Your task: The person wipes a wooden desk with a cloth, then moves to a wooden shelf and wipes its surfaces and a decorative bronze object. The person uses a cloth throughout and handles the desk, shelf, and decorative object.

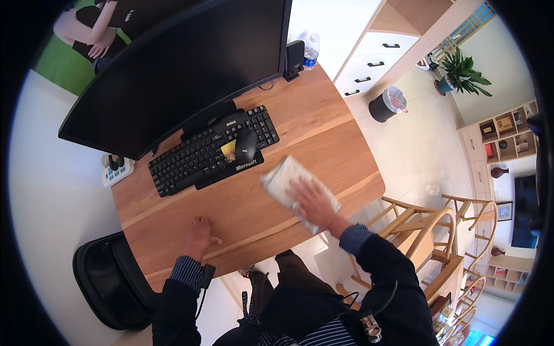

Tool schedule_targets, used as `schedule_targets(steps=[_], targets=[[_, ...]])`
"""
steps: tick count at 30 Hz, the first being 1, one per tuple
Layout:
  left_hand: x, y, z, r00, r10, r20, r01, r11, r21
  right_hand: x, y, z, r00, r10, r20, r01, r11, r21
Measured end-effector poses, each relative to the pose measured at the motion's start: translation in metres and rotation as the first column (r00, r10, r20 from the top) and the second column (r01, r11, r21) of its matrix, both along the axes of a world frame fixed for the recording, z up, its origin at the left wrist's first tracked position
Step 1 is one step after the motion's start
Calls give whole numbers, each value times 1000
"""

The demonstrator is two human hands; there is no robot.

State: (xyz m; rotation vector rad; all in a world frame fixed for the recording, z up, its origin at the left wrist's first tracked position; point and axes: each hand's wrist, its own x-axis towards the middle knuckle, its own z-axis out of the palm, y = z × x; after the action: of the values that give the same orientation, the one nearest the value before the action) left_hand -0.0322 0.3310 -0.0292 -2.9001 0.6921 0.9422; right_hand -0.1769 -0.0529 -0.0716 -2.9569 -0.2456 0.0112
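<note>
A pale, folded cloth (283, 176) lies on the wooden desk (323, 124), near its right front part. My right hand (311, 202) presses down on this cloth from above, its fingers laid over it, and the cloth's edges are smeared by motion. At the front left of the desk my left hand (199, 236) rests on the wood. Its fingers are curled in, the thumb stands apart, and I see nothing in it. A black keyboard (190, 163) lies beyond both hands. On it sit a black mouse (246, 145) and a small yellow card (228, 151), with a black mouse pad (231, 173) partly under the keyboard.
A large black monitor (190, 69) stands at the back. Behind its right end are a small black speaker (294, 59) and a water bottle (311, 51). A white power strip (118, 170) sits at the left edge. Wooden chairs (430, 230) and a bin (384, 106) stand to the right.
</note>
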Motion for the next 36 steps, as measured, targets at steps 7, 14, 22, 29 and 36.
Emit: schedule_targets(steps=[7,14,22,29,36], targets=[[-3,0,-5,999,-19,36,20,1000,-14,157,-126,-18,947,-189,258,203,979,-28],[-3,-1,-10,1000,5,-6,-4,997,81,250,-186,-54,751,-602,273,654,735,-177],[-5,2,-8,999,42,0,-42,999,1,178,-211,-37,575,-807,133,816,579,-16],[-2,5,-18,1000,25,6,-25,999,26,-10,-198,-30,528,-847,55,847,530,31],[-2,14,-23,998,4,70,5,991,-131,-115,-155,-57,189,-982,-6,936,178,305]])
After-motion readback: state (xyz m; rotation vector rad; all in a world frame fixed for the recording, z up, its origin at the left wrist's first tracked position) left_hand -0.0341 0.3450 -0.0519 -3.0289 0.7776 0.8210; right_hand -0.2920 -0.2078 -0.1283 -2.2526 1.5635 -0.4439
